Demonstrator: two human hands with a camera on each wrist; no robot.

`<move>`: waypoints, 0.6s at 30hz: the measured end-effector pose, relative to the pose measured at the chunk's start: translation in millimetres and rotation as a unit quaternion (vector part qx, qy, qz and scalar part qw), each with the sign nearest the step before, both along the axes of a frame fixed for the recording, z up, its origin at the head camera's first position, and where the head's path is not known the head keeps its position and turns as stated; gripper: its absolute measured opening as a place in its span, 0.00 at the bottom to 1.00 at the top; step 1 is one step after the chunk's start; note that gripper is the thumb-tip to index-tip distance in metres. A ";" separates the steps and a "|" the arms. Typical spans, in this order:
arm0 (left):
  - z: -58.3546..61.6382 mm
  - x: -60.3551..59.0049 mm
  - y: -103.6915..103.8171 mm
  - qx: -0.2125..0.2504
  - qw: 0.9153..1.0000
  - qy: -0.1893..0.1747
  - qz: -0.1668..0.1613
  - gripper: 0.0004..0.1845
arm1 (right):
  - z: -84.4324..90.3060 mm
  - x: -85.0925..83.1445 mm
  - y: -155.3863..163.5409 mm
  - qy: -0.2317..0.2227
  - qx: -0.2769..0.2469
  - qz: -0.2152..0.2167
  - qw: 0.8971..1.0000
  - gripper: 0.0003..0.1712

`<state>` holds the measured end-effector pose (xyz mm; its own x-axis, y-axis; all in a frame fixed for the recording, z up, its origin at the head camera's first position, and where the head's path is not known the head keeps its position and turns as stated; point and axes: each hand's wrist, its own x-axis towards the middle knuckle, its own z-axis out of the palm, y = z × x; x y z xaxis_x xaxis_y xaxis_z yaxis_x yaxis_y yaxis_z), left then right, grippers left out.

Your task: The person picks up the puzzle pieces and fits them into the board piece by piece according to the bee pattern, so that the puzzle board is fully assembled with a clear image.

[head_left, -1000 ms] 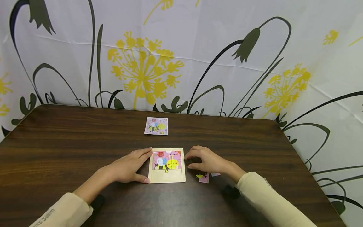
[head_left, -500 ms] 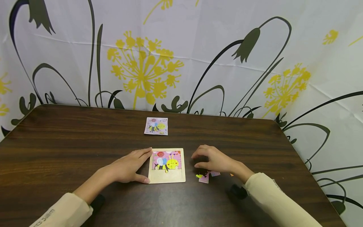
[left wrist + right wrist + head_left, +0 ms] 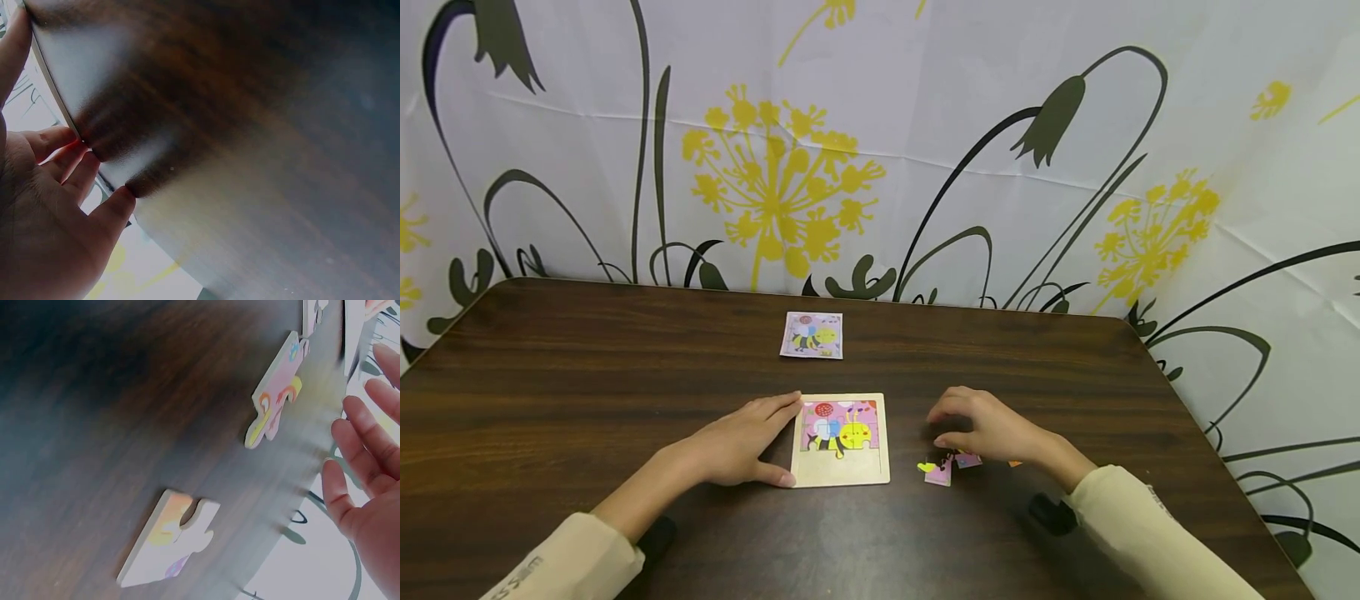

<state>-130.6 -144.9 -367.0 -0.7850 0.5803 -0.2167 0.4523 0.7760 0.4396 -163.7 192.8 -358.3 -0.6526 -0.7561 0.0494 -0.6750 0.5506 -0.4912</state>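
A square wooden jigsaw tray (image 3: 840,481) lies on the table, bee-picture pieces filling its upper part and bare wood showing below. My left hand (image 3: 733,440) rests along its left side, thumb near the bottom corner and fingertips at the top one. In the left wrist view those fingers (image 3: 81,172) are spread against the tray's edge. My right hand (image 3: 988,427) hovers right of the tray, fingers loosely bent, holding nothing. Just under it lie jigsaw pieces: a pink-and-yellow one (image 3: 938,474), a second (image 3: 968,460) and an orange-tipped one (image 3: 1015,463), partly hidden by the wrist.
A square card (image 3: 812,335) printed with the same bee lies farther back on the dark wood table (image 3: 625,358). Behind the table's far edge hangs a white cloth (image 3: 955,83) with flower prints. The right wrist view shows a loose jigsaw piece (image 3: 169,540) close up.
My right hand has drawn away from the tray's right edge toward the right, uncovering more of the loose jigsaw pieces. The left hand and the tray have stayed put.
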 end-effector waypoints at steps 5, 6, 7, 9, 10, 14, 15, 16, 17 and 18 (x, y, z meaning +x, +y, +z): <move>-2.2 -0.1 -1.1 0.005 1.000 0.013 -0.009 0.49 | 0.1 1.1 5.8 0.000 -0.004 0.001 1.000 0.13; -2.4 -0.2 -1.3 0.005 1.000 0.015 -0.010 0.49 | 0.5 1.6 6.6 0.001 -0.005 0.000 1.000 0.13; -2.4 -0.1 -1.5 0.006 1.000 0.016 -0.010 0.49 | 0.3 1.8 7.5 0.004 -0.005 0.003 1.000 0.13; -2.2 0.1 -1.8 0.007 1.000 0.016 -0.010 0.49 | -0.2 2.5 9.1 0.005 -0.004 0.004 1.000 0.13; -2.0 0.2 -1.8 0.008 1.000 0.015 -0.010 0.49 | -0.7 2.9 9.9 0.004 -0.003 0.006 1.000 0.13; -1.3 0.6 -1.8 0.009 1.000 0.014 -0.009 0.49 | -3.9 5.3 12.1 -0.006 0.003 0.006 1.000 0.13; -1.3 0.7 -1.7 0.008 1.000 0.013 -0.009 0.49 | -5.1 5.8 12.6 -0.007 0.007 0.007 1.000 0.13; -1.3 0.6 -1.7 0.008 1.000 0.013 -0.009 0.49 | -6.2 6.5 12.8 -0.009 0.009 0.008 1.000 0.13; -1.3 0.6 -1.6 0.008 1.000 0.014 -0.009 0.49 | -7.2 7.3 12.8 -0.010 0.010 0.010 1.000 0.13; -1.4 0.6 -1.6 0.007 1.000 0.014 -0.009 0.49 | -8.4 8.1 12.8 -0.012 0.012 0.013 1.000 0.13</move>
